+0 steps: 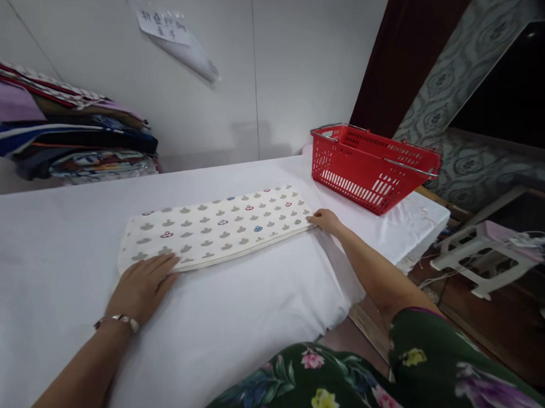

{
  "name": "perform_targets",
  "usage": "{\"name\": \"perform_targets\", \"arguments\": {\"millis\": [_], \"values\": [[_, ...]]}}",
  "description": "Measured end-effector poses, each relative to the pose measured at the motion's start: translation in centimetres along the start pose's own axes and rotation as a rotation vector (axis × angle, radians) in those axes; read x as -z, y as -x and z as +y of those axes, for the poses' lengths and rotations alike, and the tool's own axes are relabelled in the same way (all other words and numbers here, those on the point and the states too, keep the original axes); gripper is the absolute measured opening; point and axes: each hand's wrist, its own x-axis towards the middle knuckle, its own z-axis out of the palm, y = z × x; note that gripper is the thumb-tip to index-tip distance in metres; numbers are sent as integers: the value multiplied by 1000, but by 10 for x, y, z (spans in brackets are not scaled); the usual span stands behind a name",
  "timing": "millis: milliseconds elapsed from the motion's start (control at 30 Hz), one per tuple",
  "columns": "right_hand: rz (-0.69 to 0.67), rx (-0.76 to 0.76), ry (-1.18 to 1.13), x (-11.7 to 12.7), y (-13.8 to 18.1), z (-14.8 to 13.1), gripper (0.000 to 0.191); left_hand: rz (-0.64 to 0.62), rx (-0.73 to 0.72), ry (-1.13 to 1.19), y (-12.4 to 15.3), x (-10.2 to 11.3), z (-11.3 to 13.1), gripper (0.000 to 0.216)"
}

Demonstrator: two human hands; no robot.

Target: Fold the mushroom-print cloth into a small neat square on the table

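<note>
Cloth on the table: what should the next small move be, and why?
Perhaps fold the cloth leftward from its right end: it lies flat in a long, layered strip, the right hand is at its near right corner, and the left hand rests at the near left, where it could steady it.

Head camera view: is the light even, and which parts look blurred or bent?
In the head view, light is soft and fairly even on the folded cloth; a faint shadow marks the wall; writing on the paper is blurred; the stool looks tilted, probably from lens distortion.
</note>
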Motion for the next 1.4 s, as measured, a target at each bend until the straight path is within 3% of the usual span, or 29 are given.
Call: {"name": "perform_targets", "arguments": {"millis": [133, 233, 500, 667, 833, 967, 1067, 1167, 1233, 1300, 1400], "values": [[56, 24, 23, 1, -9, -13, 19, -11, 17, 11, 2, 3, 4, 51], [114, 44, 2, 0, -14, -18, 23, -7, 28, 11, 3, 6, 6, 50], [72, -19, 76, -8, -12, -6, 22, -22, 58, -48, 7, 11, 6, 53], [136, 29, 183, -7, -11, -9, 26, -21, 125, -127, 8, 14, 9, 52], [102, 34, 340, -5, -7, -12, 22, -201, 180, -80, 7, 15, 15, 48], [82, 37, 429, -2, 2, -14, 33, -241, 211, -61, 8, 19, 20, 49], [136, 177, 502, -6, 14, -18, 46, -189, 214, -30, 12, 21, 18, 46], [171, 517, 542, -23, 28, -23, 47, -112, 258, -20, 16, 21, 11, 43], [95, 700, 576, -39, 39, -24, 48, -102, 289, -21, 19, 21, 6, 43], [-8, 746, 633, -53, 46, -22, 48, -112, 310, -4, 21, 20, 3, 44], [-80, 694, 692, -64, 50, -16, 50, -113, 338, 70, 22, 20, 0, 45]]}}
